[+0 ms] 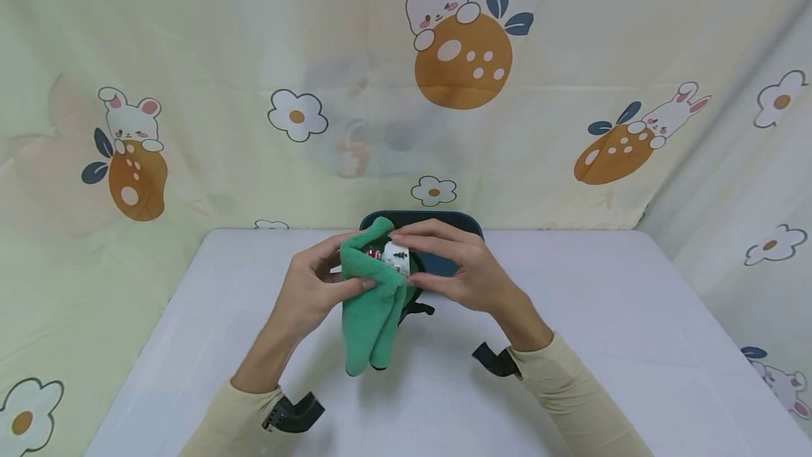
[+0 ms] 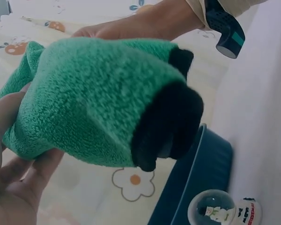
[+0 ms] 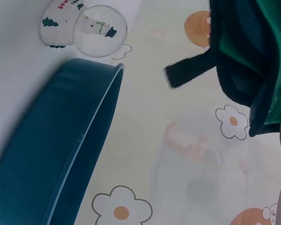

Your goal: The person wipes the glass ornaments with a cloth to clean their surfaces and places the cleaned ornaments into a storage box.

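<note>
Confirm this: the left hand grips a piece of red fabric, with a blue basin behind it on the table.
Wrong colour: the fabric is green, as the head view shows. The left hand does grip it, with the blue basin behind.

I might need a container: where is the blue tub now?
In the head view, the blue tub sits at the far middle of the table, partly hidden behind the green cloth and right hand.
</note>
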A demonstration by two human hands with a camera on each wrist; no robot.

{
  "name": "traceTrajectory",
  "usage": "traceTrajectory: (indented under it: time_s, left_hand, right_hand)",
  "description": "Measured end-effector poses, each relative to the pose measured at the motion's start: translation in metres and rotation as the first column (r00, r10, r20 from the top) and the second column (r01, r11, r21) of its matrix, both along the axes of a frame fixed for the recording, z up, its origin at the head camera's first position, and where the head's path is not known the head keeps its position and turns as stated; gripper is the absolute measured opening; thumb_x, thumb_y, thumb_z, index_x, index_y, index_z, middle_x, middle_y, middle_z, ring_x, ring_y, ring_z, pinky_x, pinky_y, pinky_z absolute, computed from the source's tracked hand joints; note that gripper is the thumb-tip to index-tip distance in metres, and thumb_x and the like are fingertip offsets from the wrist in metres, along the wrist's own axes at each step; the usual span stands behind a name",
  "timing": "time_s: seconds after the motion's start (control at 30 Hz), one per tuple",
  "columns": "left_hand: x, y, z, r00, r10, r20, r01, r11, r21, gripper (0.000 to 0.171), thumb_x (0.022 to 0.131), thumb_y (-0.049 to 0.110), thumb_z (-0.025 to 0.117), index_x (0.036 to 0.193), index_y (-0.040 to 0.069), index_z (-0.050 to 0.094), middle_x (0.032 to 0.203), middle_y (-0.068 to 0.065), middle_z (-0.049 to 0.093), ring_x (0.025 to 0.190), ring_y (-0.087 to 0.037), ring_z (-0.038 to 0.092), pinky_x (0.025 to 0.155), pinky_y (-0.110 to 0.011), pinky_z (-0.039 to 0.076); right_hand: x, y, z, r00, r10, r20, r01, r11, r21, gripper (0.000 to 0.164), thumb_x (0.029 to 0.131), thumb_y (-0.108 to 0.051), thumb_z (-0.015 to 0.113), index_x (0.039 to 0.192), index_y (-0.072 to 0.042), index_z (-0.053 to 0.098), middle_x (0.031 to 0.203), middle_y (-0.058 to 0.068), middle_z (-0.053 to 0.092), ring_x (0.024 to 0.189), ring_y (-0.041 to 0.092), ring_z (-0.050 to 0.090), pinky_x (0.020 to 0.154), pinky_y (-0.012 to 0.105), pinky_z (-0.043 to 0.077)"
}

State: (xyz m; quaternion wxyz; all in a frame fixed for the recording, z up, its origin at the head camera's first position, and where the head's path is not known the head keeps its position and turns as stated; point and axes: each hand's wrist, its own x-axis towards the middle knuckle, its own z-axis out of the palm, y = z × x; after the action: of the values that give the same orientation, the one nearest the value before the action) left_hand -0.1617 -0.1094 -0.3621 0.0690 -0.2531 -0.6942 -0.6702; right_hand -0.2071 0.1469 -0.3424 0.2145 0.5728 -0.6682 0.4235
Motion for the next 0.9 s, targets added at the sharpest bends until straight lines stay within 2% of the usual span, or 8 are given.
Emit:
traceTrajectory:
  time_s: [0.13,0.3,0.7,0.9]
  left_hand:
    - [-0.0002,0.0001,-0.0022,0.997,0.018,-0.077,-0.021,0.999,-0.036,0.06,0.082,-0.005,0.081,0.137,0.01,0.063,0.13,-0.009,0.066,0.113,-0.022,0.066,0.088,-0.036,0.062]
    - [0.0002,0.0012,-0.0028,0.987,0.045,-0.154,-0.057,0.996,-0.07,0.06,0.082,-0.004,0.081,0.138,0.011,0.063,0.133,-0.005,0.065,0.12,-0.021,0.064,0.086,-0.037,0.063]
    - [-0.0008,0.0039,-0.0065,0.959,0.117,-0.258,-0.139,0.988,-0.069,0.057,0.081,-0.011,0.079,0.134,0.006,0.066,0.127,-0.009,0.065,0.117,-0.022,0.064,0.086,-0.034,0.061]
    - [-0.0012,0.0044,-0.0064,0.938,0.141,-0.316,-0.173,0.982,-0.077,0.055,0.081,-0.013,0.078,0.133,0.003,0.067,0.125,-0.011,0.065,0.115,-0.021,0.065,0.086,-0.031,0.061]
  right_hand:
    - [0.0028,-0.0004,-0.001,0.997,-0.024,0.071,0.024,1.0,0.006,0.047,0.091,-0.018,0.078,0.131,0.003,0.065,0.13,0.015,0.065,0.12,0.026,0.063,0.095,0.031,0.058]
    - [0.0058,-0.0011,-0.0014,0.987,-0.058,0.151,0.056,0.998,0.024,0.05,0.087,-0.007,0.08,0.134,0.002,0.064,0.129,0.014,0.065,0.116,0.023,0.065,0.091,0.032,0.06]
    - [0.0056,-0.0007,-0.003,0.968,-0.127,0.218,0.125,0.992,0.025,0.047,0.091,-0.014,0.078,0.134,0.0,0.064,0.122,0.01,0.068,0.11,0.02,0.067,0.087,0.031,0.062]
    - [0.0062,-0.0004,-0.0021,0.955,-0.139,0.263,0.14,0.99,0.016,0.043,0.092,-0.007,0.075,0.133,0.001,0.064,0.119,0.01,0.069,0.103,0.018,0.07,0.083,0.033,0.063]
